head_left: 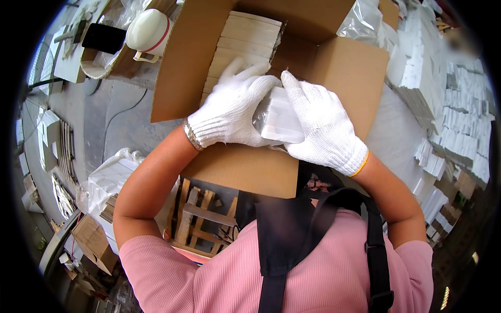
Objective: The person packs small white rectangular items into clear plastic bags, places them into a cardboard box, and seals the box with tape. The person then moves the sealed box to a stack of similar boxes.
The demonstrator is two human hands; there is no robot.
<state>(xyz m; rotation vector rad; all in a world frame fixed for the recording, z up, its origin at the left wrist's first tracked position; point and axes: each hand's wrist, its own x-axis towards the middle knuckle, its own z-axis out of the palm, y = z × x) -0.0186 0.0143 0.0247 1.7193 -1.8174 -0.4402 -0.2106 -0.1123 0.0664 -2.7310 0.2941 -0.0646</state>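
my left hand (232, 107) and my right hand (323, 125) are both in white knit gloves, both on one white flat packet (279, 121) wrapped in clear plastic. left hand fingers (245, 70) curl over the packet's left and top side, closed on it. right hand grips its right edge, fingers (293, 86) laid along the top, thumb side low on the packet. so both hands are closed around the same packet, neither spread free.

the packet sits over the near end of the open cardboard box (334, 73), just above the near flap (245, 169), which folds out toward me. inside the box, a row of white flat packets (245, 36) stands on edge, packed tight, running from my hands to the far wall. the held packet touches or nearly touches the nearest of that row, cannot tell which.

metal bracelet (192, 135) on my left wrist. yellow cuff edge on the right glove.

beyond the box's far left corner: a white helmet (148, 31) and a black phone (103, 37). off the box's right side: heaps of white packets (459, 120) and a clear plastic bag (360, 21). below the near flap: a wooden pallet (201, 219) on the floor. left of it, a plastic-wrapped white stack (109, 180).
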